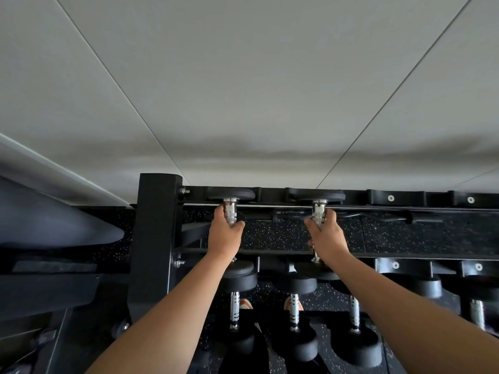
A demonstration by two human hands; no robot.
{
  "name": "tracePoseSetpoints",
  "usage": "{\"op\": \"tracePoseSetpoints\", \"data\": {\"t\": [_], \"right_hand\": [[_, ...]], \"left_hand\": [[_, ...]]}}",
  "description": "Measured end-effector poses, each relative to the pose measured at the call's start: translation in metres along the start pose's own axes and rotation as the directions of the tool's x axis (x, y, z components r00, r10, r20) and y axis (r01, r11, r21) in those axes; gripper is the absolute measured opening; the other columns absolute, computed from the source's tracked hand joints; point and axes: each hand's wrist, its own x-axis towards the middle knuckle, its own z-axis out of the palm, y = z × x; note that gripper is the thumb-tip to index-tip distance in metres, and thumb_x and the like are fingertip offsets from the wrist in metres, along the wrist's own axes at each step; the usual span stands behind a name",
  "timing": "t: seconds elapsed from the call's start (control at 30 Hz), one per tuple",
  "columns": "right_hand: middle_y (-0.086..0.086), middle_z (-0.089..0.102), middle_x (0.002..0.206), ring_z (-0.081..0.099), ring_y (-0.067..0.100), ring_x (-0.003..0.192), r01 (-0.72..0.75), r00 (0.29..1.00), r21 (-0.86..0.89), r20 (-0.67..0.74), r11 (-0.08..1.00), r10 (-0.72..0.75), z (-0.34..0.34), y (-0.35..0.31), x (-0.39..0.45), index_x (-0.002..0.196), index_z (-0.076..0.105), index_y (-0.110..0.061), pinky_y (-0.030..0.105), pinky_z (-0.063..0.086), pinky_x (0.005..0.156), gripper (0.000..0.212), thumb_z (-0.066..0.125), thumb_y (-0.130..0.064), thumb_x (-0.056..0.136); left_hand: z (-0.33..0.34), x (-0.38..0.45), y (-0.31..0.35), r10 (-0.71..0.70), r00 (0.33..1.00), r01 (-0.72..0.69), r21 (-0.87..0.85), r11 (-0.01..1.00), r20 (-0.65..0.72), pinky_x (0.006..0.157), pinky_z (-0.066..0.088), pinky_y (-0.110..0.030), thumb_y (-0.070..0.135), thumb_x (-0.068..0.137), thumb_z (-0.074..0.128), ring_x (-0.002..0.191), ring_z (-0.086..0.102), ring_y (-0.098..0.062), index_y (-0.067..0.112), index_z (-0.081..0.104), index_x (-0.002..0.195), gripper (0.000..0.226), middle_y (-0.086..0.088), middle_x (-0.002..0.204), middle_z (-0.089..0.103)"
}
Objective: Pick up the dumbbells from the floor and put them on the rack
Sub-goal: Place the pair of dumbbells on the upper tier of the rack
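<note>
Head view: both bare arms are extended forward and slightly upward toward the black rack. Left hand is wrapped around the chrome handle of the left dumbbell, fingers curled over it, thumb on the inner side. Right hand is clamped likewise on the handle of the right dumbbell, wrist a little bent inward.

Both dumbbells are seen lying across the top tier of the rack, front to back: far black heads are seated in the rear saddles just beyond the fingertips, near heads sit just below the wrists at the front rail. Whether full weight is borne by the saddles cannot be told.

No brand, label or weight number is readable; black grooved bands are noted on the handles only.

Dumbbell appearance: round black rubber-like heads, short polished metal handles with knurled sections. More dumbbells of the same pattern are noted on the lower tier, beneath the forearms. Speckled black floor is visible past the hands, through the rack.
</note>
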Motion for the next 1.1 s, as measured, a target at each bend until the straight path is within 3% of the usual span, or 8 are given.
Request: {"op": "tracePoseSetpoints", "data": {"t": [0.27,0.33,0.47,0.63,0.77,0.87,1.0,1.1], "right_hand": [[0.003,0.061,0.090,0.067,0.023,0.073,0.003,1.000,-0.113,0.014,0.994,-0.001,-0.005,-0.006,0.000,0.127,0.034,-0.015,0.037,0.054,0.059,0.044,0.052,-0.044,0.100],[0.007,0.060,0.102,0.066,0.024,0.080,-0.001,0.999,-0.151,0.032,0.988,0.006,-0.006,-0.012,-0.003,0.137,0.030,-0.014,0.035,0.051,0.061,0.055,0.053,-0.046,0.099],[0.021,0.045,0.142,0.056,0.036,0.116,0.001,0.999,-0.214,0.043,0.977,0.009,-0.007,-0.018,-0.012,0.152,0.014,-0.010,0.048,0.052,0.090,0.079,0.056,-0.048,0.096],[0.021,0.028,0.155,0.048,0.040,0.127,0.014,1.000,-0.256,-0.009,0.967,-0.017,-0.004,-0.022,-0.027,0.156,0.010,-0.015,0.046,0.049,0.087,0.084,0.055,-0.052,0.095],[0.021,0.028,0.153,0.045,0.038,0.128,0.052,0.997,-0.262,-0.034,0.964,-0.063,-0.002,-0.026,-0.042,0.154,0.016,-0.017,0.049,0.047,0.095,0.080,0.056,-0.052,0.094],[0.017,0.031,0.153,0.043,0.036,0.130,0.078,0.994,-0.261,-0.049,0.962,-0.094,-0.003,-0.031,-0.055,0.155,0.018,-0.018,0.049,0.047,0.095,0.079,0.056,-0.051,0.094],[0.014,0.033,0.154,0.044,0.034,0.132,0.139,0.986,-0.249,-0.053,0.959,-0.157,-0.007,-0.039,-0.076,0.157,0.014,-0.020,0.049,0.048,0.095,0.083,0.056,-0.053,0.094],[0.013,0.029,0.158,0.041,0.032,0.136,0.203,0.976,-0.255,-0.029,0.945,-0.217,-0.009,-0.042,-0.094,0.157,0.014,-0.019,0.050,0.047,0.102,0.084,0.055,-0.054,0.093]], "left_hand": [[-0.001,-0.003,0.004,0.009,1.000,-0.009,0.000,1.000,0.005,0.068,0.046,-0.026,0.008,0.085,0.069,0.078,0.059,-0.016,0.012,0.045,0.134,0.055,-0.008,0.107,0.063],[-0.001,-0.005,0.005,0.013,1.000,-0.013,-0.012,1.000,-0.009,0.070,0.046,-0.024,0.006,0.084,0.069,0.079,0.059,-0.014,0.011,0.044,0.137,0.058,-0.008,0.109,0.063],[-0.004,-0.011,0.010,0.016,0.999,-0.016,-0.029,0.999,-0.028,0.073,0.049,-0.025,0.006,0.083,0.070,0.083,0.062,-0.015,0.010,0.042,0.141,0.064,-0.008,0.112,0.061],[-0.012,-0.019,0.013,0.071,0.997,-0.070,0.009,0.997,-0.043,0.071,0.045,-0.015,0.009,0.083,0.072,0.084,0.060,-0.009,0.012,0.045,0.139,0.063,-0.008,0.119,0.056],[-0.021,-0.026,0.019,0.113,0.993,-0.113,0.014,0.994,-0.020,0.085,0.057,-0.041,0.011,0.082,0.072,0.090,0.064,-0.024,0.014,0.050,0.136,0.058,-0.017,0.118,0.058],[-0.028,-0.034,0.024,0.139,0.990,-0.138,0.018,0.990,-0.035,0.081,0.050,-0.026,0.012,0.083,0.072,0.095,0.058,-0.017,0.014,0.052,0.132,0.053,-0.013,0.121,0.056],[-0.037,-0.051,0.029,0.158,0.986,-0.157,0.026,0.987,-0.059,0.063,0.036,-0.004,0.018,0.086,0.070,0.083,0.051,-0.003,0.011,0.051,0.133,0.051,0.004,0.110,0.054],[-0.046,-0.070,0.031,0.180,0.982,-0.176,0.078,0.981,-0.052,0.083,0.034,-0.010,0.025,0.088,0.066,0.108,0.056,-0.011,0.012,0.049,0.139,0.055,-0.003,0.129,0.055]]}}
